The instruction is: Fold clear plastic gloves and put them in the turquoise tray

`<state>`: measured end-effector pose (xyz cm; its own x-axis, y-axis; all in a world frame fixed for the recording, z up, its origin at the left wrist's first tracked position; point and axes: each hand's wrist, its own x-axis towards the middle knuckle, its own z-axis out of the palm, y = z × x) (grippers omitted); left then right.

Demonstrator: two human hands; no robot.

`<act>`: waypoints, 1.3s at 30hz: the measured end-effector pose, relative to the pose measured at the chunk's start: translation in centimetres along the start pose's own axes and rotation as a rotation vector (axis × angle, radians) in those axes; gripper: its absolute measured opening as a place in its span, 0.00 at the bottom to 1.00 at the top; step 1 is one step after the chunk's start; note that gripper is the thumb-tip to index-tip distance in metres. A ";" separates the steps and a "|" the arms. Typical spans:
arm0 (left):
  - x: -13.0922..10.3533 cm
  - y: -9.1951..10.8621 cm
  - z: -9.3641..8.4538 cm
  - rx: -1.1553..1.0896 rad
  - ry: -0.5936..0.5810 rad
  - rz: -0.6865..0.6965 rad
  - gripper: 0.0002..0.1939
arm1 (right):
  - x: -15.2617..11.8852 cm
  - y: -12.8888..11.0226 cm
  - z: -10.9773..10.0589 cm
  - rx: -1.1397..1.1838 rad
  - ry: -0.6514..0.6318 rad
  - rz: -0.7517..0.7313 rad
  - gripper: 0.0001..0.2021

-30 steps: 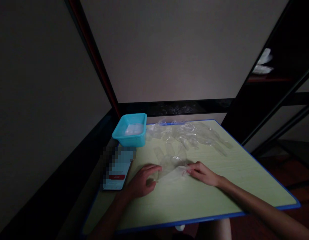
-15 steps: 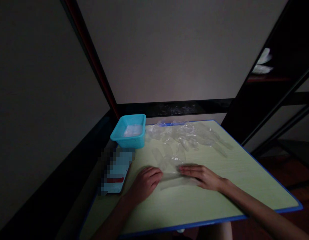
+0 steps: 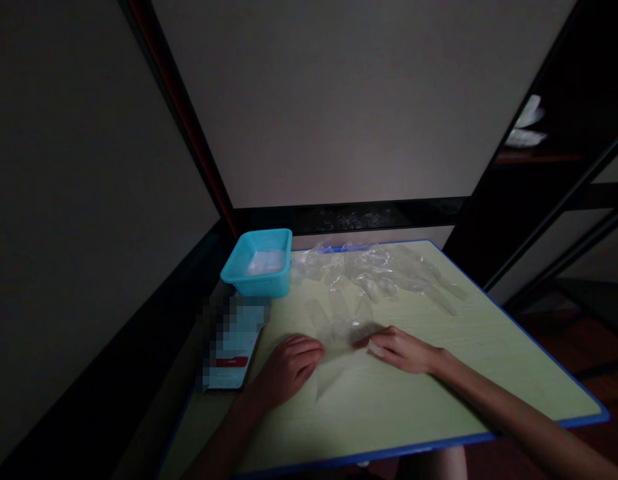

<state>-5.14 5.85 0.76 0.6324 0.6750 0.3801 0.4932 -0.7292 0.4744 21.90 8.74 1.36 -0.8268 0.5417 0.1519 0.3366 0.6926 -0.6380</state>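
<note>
A clear disposable plastic glove (image 3: 339, 328) lies spread on the pale table, its fingers pointing away from me. My left hand (image 3: 295, 365) is closed at the glove's left edge, fingertips pressed together on the film. On the other side my right hand (image 3: 401, 348) pinches the cuff film between thumb and fingers, drawing it slightly up. Part of the cuff hangs as a thin fold between both hands. Beyond it lies a heap of similar clear gloves (image 3: 373, 267) along the table's far edge.
A turquoise plastic basket (image 3: 263, 285) with white material inside stands at the back left corner. Nearer, a phone-like flat device (image 3: 233, 343), partly pixelated, lies at the left edge. The table (image 3: 489, 373) has a blue rim and stands against a panel wall.
My right hand has turned from lying flat with fingers stretched to a pinch on the cuff film. The cuff's near fold has shifted. My left hand stays almost in place.
</note>
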 end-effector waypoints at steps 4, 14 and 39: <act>0.2 -0.1 0.1 -0.274 0.004 -0.227 0.11 | 0.4 0.2 -0.1 0.108 0.040 0.093 0.19; 2.6 -1.9 0.3 -0.521 -0.078 -0.563 0.12 | 3.2 1.7 0.3 0.806 0.201 0.491 0.21; 2.2 0.3 2.8 -0.704 0.396 -0.729 0.42 | 0.2 1.6 1.5 0.537 0.654 0.458 0.27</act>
<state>-1.88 6.82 -0.51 0.0269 0.9996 -0.0087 0.1389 0.0049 0.9903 21.60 9.24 -0.70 -0.1966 0.9764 0.0893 0.1792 0.1254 -0.9758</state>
